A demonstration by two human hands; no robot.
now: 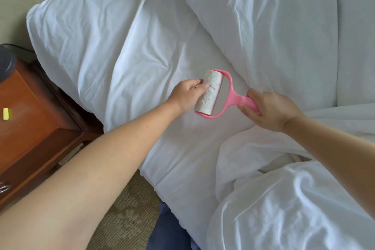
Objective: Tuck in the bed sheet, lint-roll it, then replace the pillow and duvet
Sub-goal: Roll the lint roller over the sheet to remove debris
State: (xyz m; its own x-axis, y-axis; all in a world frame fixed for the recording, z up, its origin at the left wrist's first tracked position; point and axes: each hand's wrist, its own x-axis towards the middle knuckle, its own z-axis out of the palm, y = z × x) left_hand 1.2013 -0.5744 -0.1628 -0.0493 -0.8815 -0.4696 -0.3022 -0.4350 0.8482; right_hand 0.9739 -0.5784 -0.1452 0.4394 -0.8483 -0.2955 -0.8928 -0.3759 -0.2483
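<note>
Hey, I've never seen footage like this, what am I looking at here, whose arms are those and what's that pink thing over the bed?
There is one picture, taken by a camera worn on a person's head and looking down at their own arms. The right hand grips the handle of a pink plastic lint roller. The left hand pinches its hair-covered sticky paper. Below lies a white bed sheet, with a white pillow on the left and a crumpled white duvet. A brown wooden nightstand stands beside the bed.

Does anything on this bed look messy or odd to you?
Yes. The lint roller sheet is covered in hairs, and the left hand pinches its edge while the right hand holds the pink handle. The duvet lies bunched at the bed's lower right, not spread.
</note>
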